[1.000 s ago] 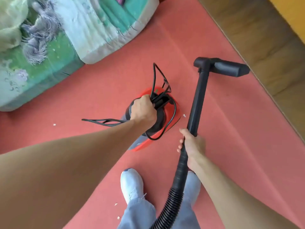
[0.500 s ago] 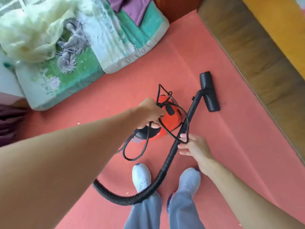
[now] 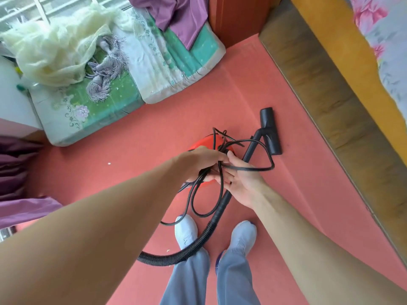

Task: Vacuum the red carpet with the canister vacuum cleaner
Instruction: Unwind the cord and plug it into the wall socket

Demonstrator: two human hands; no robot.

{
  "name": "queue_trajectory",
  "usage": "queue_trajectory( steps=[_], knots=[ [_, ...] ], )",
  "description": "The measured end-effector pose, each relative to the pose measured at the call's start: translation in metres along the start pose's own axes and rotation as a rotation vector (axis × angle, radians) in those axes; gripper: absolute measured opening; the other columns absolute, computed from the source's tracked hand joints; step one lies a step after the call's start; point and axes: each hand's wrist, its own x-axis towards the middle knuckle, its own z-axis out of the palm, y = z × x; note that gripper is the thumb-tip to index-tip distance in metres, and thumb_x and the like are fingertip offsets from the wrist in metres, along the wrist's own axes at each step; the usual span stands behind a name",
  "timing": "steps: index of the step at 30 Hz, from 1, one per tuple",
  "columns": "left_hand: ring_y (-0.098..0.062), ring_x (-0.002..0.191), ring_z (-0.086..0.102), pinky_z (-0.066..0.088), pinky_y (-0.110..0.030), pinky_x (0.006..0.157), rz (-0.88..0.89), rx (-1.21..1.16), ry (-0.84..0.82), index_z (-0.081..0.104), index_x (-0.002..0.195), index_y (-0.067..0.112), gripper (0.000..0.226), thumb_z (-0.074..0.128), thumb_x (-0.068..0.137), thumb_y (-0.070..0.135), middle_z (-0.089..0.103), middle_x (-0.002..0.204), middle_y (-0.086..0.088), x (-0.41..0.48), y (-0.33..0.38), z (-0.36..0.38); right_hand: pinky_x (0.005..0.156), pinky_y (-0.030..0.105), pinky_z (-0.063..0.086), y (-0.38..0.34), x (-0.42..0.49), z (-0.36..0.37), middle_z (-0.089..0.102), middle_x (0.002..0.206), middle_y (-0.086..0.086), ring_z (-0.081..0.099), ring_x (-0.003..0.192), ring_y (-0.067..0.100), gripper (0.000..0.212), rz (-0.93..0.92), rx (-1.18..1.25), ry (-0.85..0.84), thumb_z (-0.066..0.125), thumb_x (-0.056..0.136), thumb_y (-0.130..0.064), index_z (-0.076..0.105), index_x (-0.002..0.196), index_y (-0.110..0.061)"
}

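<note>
Red carpet covers the floor from near to far. The vacuum cleaner, red-bodied, sits on it at the centre, just beyond the hands and mostly hidden by them. Its black wand runs far-right to the floor head, which lies flat on the carpet near the wooden bed frame. The ribbed hose curves near-left, passing over the left shoe.

Left hand: fingers curled round a bundle of black power cord, loops hanging below and to the right.

Right hand: palm up, fingers straight and slightly spread beneath the cord strands. Whether the thumb clamps the cord cannot be told.

Folded mattresses with loose cloth lie far left. One white scrap lies on the carpet, left.
</note>
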Motion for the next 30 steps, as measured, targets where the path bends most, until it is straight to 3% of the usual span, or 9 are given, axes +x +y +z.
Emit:
queue_trajectory(
  steps=[4, 6, 9, 16, 18, 22, 24, 27, 30],
  knots=[
    [-0.009, 0.046, 0.058, 0.042, -0.02, 0.045, 0.026, 0.104, -0.049, 0.07, 0.099, 0.008, 0.037, 0.064, 0.094, 0.044, 0.068, 0.077, -0.004, 0.001, -0.01, -0.01, 0.107, 0.046, 0.043, 0.002, 0.002, 0.0, 0.066, 0.112, 0.014, 0.063, 0.105, 0.024, 0.022, 0.016, 0.122, 0.035, 0.055, 0.099, -0.026, 0.064, 0.107, -0.007],
    [-0.009, 0.043, 0.056, 0.041, -0.022, 0.048, 0.049, 0.057, -0.033, 0.067, 0.09, 0.01, 0.035, 0.06, 0.097, 0.044, 0.065, 0.069, -0.003, -0.002, -0.014, -0.014, 0.097, 0.036, 0.049, 0.0, -0.004, 0.002, 0.067, 0.101, 0.009, 0.063, 0.095, 0.02, 0.018, 0.01, 0.161, 0.076, 0.054, 0.1, -0.025, 0.063, 0.102, -0.009],
    [-0.012, 0.043, 0.056, 0.042, -0.023, 0.049, 0.115, -0.01, 0.101, 0.067, 0.099, 0.004, 0.032, 0.055, 0.102, 0.033, 0.061, 0.067, -0.006, -0.004, -0.02, -0.023, 0.07, 0.031, 0.051, -0.004, -0.014, -0.001, 0.064, 0.075, 0.006, 0.062, 0.078, 0.02, 0.013, -0.031, 0.264, 0.208, 0.054, 0.099, -0.017, 0.057, 0.088, -0.012],
    [-0.026, 0.07, 0.068, 0.053, -0.03, 0.06, 0.207, 0.178, 0.447, 0.072, 0.1, -0.003, 0.035, 0.056, 0.099, 0.028, 0.072, 0.077, -0.011, -0.015, -0.028, -0.056, 0.057, 0.025, 0.05, -0.01, -0.072, -0.056, 0.037, 0.059, 0.002, 0.045, 0.057, 0.014, 0.027, -0.034, 0.641, 0.413, 0.048, 0.098, -0.009, 0.044, 0.072, -0.01],
    [-0.032, 0.089, 0.071, 0.057, -0.035, 0.077, 0.26, 0.39, 0.512, 0.072, 0.108, 0.004, 0.031, 0.06, 0.096, 0.031, 0.076, 0.093, -0.015, -0.029, -0.031, -0.062, 0.05, 0.02, 0.046, -0.02, -0.101, -0.075, 0.034, 0.058, -0.001, 0.037, 0.052, 0.01, 0.025, -0.075, 0.776, 0.39, 0.046, 0.087, 0.004, 0.04, 0.068, -0.012],
    [-0.027, 0.089, 0.063, 0.04, -0.027, 0.067, 0.34, 0.742, 0.404, 0.066, 0.119, 0.015, 0.034, 0.069, 0.09, 0.033, 0.067, 0.103, -0.009, -0.074, -0.039, -0.062, 0.047, 0.013, 0.044, -0.05, -0.171, -0.102, 0.044, 0.055, -0.003, 0.046, 0.046, 0.006, 0.018, -0.215, 0.877, 0.274, 0.065, 0.059, 0.002, 0.051, 0.064, -0.008],
    [-0.029, 0.106, 0.057, 0.039, -0.028, 0.08, 0.394, 0.907, 0.298, 0.066, 0.121, 0.018, 0.043, 0.075, 0.084, 0.039, 0.056, 0.108, -0.007, -0.095, -0.049, -0.063, 0.048, 0.013, 0.046, -0.067, -0.204, -0.119, 0.047, 0.056, -0.002, 0.052, 0.047, 0.009, 0.028, -0.269, 0.95, 0.111, 0.077, 0.054, 0.006, 0.054, 0.063, -0.007],
    [-0.025, 0.121, 0.049, 0.038, -0.029, 0.096, 0.406, 1.058, 0.096, 0.063, 0.128, 0.021, 0.052, 0.078, 0.081, 0.039, 0.05, 0.122, -0.004, -0.131, -0.068, -0.061, 0.054, 0.027, 0.053, -0.086, -0.24, -0.144, 0.051, 0.061, 0.009, 0.057, 0.058, 0.017, 0.02, -0.2, 0.997, -0.021, 0.067, 0.09, -0.003, 0.055, 0.074, -0.003],
    [-0.027, 0.123, 0.052, 0.046, -0.039, 0.099, 0.425, 1.158, 0.109, 0.057, 0.132, 0.021, 0.048, 0.072, 0.086, 0.029, 0.05, 0.135, -0.006, -0.158, -0.084, -0.052, 0.068, 0.026, 0.045, -0.089, -0.266, -0.153, 0.042, 0.067, -0.001, 0.038, 0.067, 0.0, 0.04, -0.053, 0.989, -0.156, 0.037, 0.106, -0.038, 0.052, 0.074, -0.02]
  ],
)
